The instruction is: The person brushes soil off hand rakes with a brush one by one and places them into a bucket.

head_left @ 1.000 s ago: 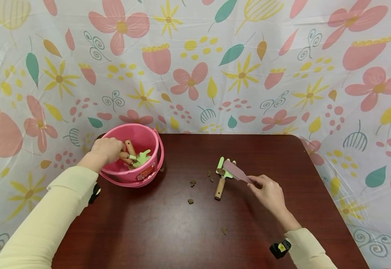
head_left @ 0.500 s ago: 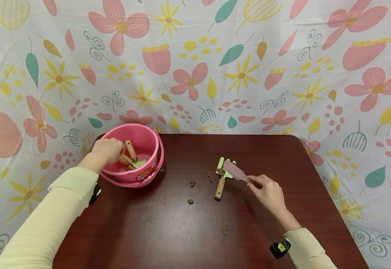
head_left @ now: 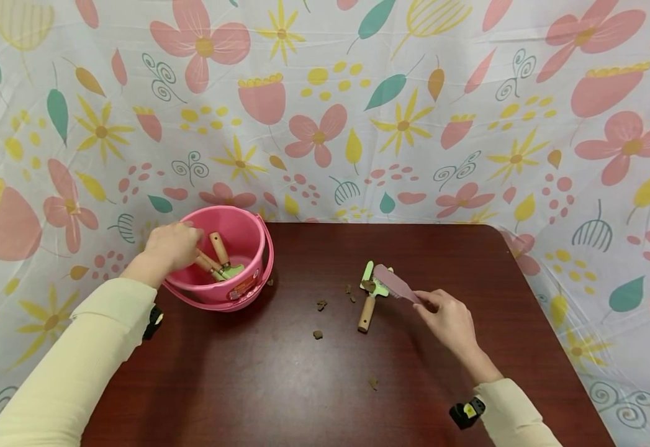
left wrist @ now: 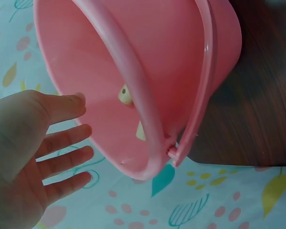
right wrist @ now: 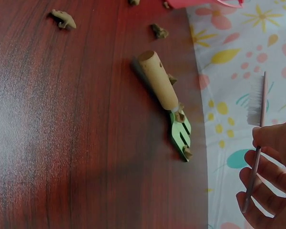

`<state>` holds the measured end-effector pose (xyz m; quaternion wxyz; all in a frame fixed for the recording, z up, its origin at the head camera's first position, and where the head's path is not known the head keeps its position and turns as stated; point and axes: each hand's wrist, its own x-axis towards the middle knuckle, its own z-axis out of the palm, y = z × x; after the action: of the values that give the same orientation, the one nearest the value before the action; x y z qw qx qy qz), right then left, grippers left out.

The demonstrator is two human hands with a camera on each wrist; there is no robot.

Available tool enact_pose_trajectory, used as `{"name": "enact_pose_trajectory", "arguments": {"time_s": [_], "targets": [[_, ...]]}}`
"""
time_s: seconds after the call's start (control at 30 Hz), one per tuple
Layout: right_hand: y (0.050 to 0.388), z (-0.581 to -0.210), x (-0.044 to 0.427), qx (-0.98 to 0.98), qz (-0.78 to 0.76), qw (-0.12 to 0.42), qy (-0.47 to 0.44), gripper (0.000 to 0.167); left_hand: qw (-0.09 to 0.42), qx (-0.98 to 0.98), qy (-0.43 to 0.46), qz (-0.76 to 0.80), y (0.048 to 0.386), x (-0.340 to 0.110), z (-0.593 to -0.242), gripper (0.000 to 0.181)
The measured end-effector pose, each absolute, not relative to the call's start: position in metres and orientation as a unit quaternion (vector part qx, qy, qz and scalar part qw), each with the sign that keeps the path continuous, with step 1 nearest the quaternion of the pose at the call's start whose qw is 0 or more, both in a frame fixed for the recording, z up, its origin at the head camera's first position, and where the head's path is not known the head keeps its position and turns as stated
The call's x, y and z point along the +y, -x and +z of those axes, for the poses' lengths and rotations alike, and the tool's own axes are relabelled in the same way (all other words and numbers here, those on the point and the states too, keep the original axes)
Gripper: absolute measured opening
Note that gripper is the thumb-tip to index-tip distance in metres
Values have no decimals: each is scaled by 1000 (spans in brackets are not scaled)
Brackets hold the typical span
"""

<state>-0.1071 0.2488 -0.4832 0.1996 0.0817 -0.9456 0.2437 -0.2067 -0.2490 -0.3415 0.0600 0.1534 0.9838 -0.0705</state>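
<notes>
My left hand (head_left: 174, 246) is over the left rim of a pink bucket (head_left: 226, 214). In the left wrist view the fingers of that left hand (left wrist: 62, 148) are spread and hold nothing. Wooden-handled tools (head_left: 220, 249) with light green metal ends lie inside the bucket. My right hand (head_left: 449, 321) grips the thin handle of a mauve brush (head_left: 396, 282), seen edge-on with white bristles (right wrist: 255, 102) in the right wrist view. The brush is held above the table, apart from it. Under the brush in the head view lies a green hand fork (head_left: 366, 313) with a wooden handle.
Small brown crumbs (head_left: 318, 334) are scattered over the dark wooden table (head_left: 280, 385), some on and beside the fork. The bucket's pink carrying handle (head_left: 269, 254) hangs down its right side. A floral cloth (head_left: 325, 124) hangs behind the table.
My left hand lowered a wooden-handled green tool into the bucket, let go of it, and moved slightly up and left. The right hand and brush have barely moved.
</notes>
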Motion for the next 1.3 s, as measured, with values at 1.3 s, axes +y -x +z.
{"name": "enact_pose_trajectory", "arguments": {"time_s": [1.3], "targets": [[100, -480, 272, -948, 239, 204, -46, 28, -10, 959, -282, -18, 211, -128, -354, 57]]}}
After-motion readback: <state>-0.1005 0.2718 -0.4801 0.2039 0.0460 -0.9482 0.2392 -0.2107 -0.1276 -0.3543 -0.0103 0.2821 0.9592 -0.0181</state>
